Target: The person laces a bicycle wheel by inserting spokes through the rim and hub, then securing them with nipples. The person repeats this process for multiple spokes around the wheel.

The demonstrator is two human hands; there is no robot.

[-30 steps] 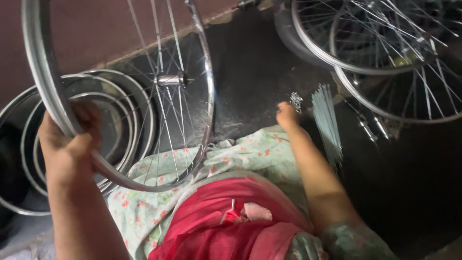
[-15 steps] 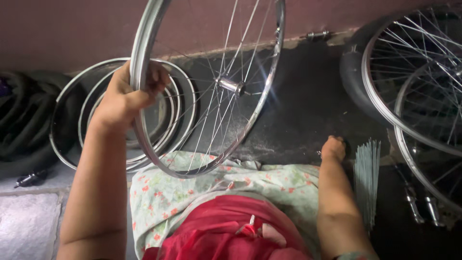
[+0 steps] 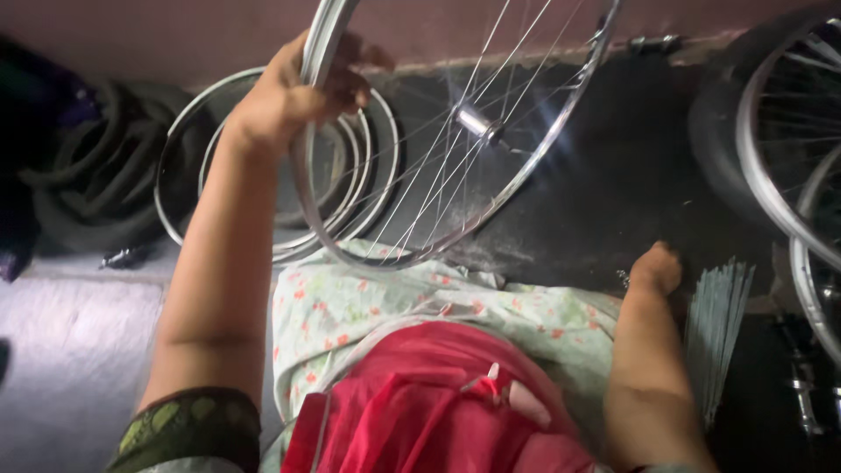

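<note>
Wheel [image 3: 455, 131] rim gripped by left hand [image 3: 293, 96], floor-side open.

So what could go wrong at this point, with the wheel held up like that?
The left hand alone grips the spoked wheel by its rim, so it could tip or slip onto the bare rims stacked behind. The right hand is down on the dark floor beside a bundle of loose spokes, which could scatter or prick the fingers.
</note>
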